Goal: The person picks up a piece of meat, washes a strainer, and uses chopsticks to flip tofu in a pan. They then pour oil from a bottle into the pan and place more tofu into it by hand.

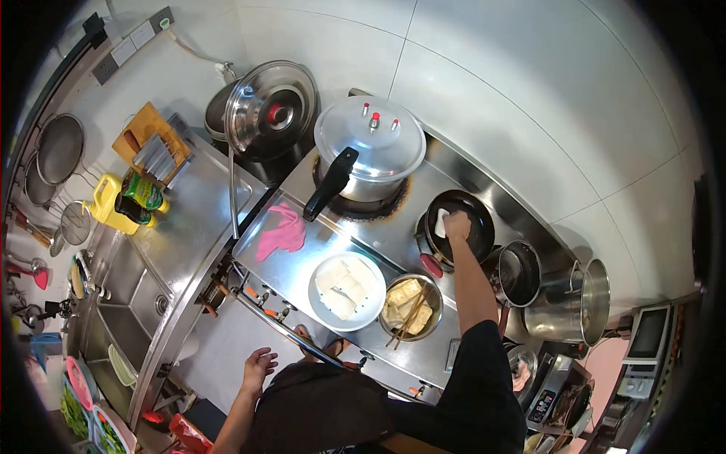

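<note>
My right hand (457,225) reaches down into a black frying pan (478,208) on the stove, fingers closed on a small white piece (441,224). Whether that piece is food or folded paper I cannot make out. In front of the stove, my left hand (259,367) hangs in the air with loosely curled, parted fingers and nothing in it. A white plate (324,314) near the counter's front holds several pale, flat pieces (344,284). Beside it, a metal bowl (432,324) contains yellowish pieces (404,293), with chopsticks (412,314) resting across.
A pressure cooker (367,144) stands on the burner behind, its black handle pointing frontward. A pink cloth (283,233) lies left of the plate. Another dark pan (519,272) and a tall pot (567,310) stand to the right. The sink (121,318) is at left.
</note>
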A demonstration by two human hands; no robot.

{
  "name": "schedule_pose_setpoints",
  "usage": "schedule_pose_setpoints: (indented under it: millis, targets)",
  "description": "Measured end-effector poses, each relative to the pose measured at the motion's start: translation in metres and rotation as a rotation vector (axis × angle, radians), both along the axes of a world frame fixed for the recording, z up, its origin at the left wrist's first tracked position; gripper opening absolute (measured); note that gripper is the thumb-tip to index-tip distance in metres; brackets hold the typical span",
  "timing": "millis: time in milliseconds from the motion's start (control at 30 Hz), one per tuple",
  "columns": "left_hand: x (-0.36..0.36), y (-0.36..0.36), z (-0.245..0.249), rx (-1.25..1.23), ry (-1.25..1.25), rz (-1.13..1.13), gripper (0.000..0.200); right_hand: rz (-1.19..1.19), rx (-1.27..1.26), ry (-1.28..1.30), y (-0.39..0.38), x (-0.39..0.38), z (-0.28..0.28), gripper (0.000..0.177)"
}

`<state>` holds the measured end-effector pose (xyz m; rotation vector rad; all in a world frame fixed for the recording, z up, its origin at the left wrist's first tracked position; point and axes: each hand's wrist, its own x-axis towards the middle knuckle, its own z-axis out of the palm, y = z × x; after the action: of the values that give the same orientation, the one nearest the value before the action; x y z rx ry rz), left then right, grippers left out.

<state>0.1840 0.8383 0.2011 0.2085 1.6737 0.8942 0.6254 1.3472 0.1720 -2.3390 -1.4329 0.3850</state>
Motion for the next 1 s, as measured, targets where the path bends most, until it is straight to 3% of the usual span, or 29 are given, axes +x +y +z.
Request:
schedule_pose_setpoints:
  millis: [67, 100, 200, 267, 333, 367, 400, 467, 567, 700, 900, 1000]
  targets:
    - [0.0, -0.001, -0.005, -0.014, -0.013, -0.024, 0.037, -0.005, 0.107, 0.152, 0.011, 0.013, -0.021, 0.023]
    - [0.0, -0.001, -0.006, -0.004, -0.013, -0.029, 0.039, 0.006, 0.174, 0.246, 0.002, 0.012, -0.006, 0.014]
    - [-0.007, 0.002, -0.014, 0.007, 0.041, -0.073, 0.039, 0.14, 0.374, 0.443, -0.066, -0.02, 0.074, 0.016]
    - [-0.01, 0.004, -0.018, 0.014, 0.053, -0.099, 0.039, 0.381, 0.383, 0.473, -0.117, -0.05, 0.086, 0.013]
    - [-0.011, 0.012, -0.019, 0.017, 0.051, -0.132, 0.039, 0.65, 0.214, 0.568, -0.166, -0.082, 0.044, 0.012]
    - [-0.011, 0.017, -0.017, 0.016, 0.056, -0.16, 0.039, 0.705, 0.012, 0.662, -0.199, -0.116, 0.076, 0.013]
    - [-0.011, 0.021, -0.017, 0.036, 0.062, -0.172, 0.039, 0.881, 0.012, 0.519, -0.213, -0.128, 0.04, 0.015]
    - [-0.01, 0.024, -0.016, 0.078, 0.073, -0.19, 0.038, 0.919, -0.096, 0.342, -0.24, -0.157, 0.021, 0.018]
    - [-0.01, 0.022, -0.015, 0.114, 0.092, -0.19, 0.038, 0.972, 0.055, 0.187, -0.248, -0.191, -0.001, 0.02]
    - [-0.01, 0.009, -0.021, 0.069, 0.093, -0.18, 0.038, 1.238, 0.197, -0.136, -0.216, -0.217, -0.013, 0.034]
    - [-0.008, -0.012, -0.017, 0.061, 0.096, -0.091, 0.037, 1.574, 0.038, -0.264, -0.193, -0.225, 0.0, 0.04]
    - [-0.007, -0.023, -0.02, 0.054, 0.076, -0.055, 0.037, 1.593, -0.035, -0.253, -0.189, -0.23, 0.003, 0.045]
